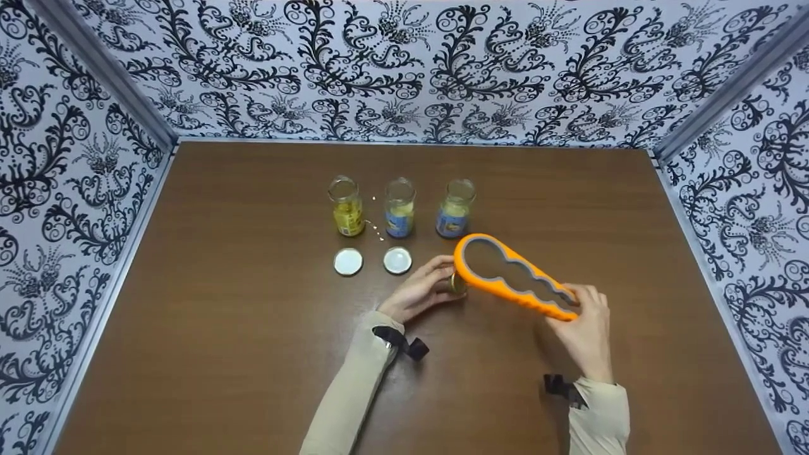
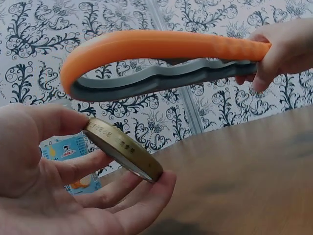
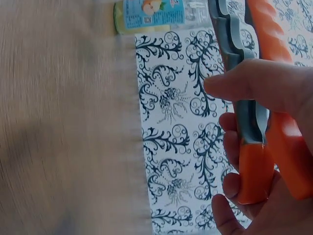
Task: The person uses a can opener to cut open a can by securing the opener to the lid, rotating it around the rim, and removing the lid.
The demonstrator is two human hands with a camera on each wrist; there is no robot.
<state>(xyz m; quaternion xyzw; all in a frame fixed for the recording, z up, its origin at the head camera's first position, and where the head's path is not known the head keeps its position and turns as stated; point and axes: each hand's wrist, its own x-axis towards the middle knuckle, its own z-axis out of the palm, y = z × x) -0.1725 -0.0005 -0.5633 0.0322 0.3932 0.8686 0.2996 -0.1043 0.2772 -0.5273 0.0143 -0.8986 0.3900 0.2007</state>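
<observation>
My left hand (image 1: pixel 418 292) pinches a gold jar lid (image 2: pixel 124 149) by its rim, tilted, between thumb and fingertips. In my right hand (image 1: pixel 584 325) are the handle ends of an orange jar opener (image 1: pixel 505 287) with a grey scalloped inner edge. Its rounded loop reaches over to the lid and overlaps my left fingertips in the head view. In the right wrist view the fingers curl round the orange grips (image 3: pixel 257 171). Behind the lid stands an open jar with a blue label (image 1: pixel 452 224), partly hidden by my left hand in the left wrist view.
Two more open jars stand in the row: one with a blue label (image 1: pixel 399 222), one with yellow contents (image 1: pixel 349 218). In front of them lie two lids, a left one (image 1: pixel 348 261) and a right one (image 1: pixel 397 260). Small white bits (image 1: pixel 375 230) dot the brown table (image 1: pixel 240 328). Patterned walls enclose it.
</observation>
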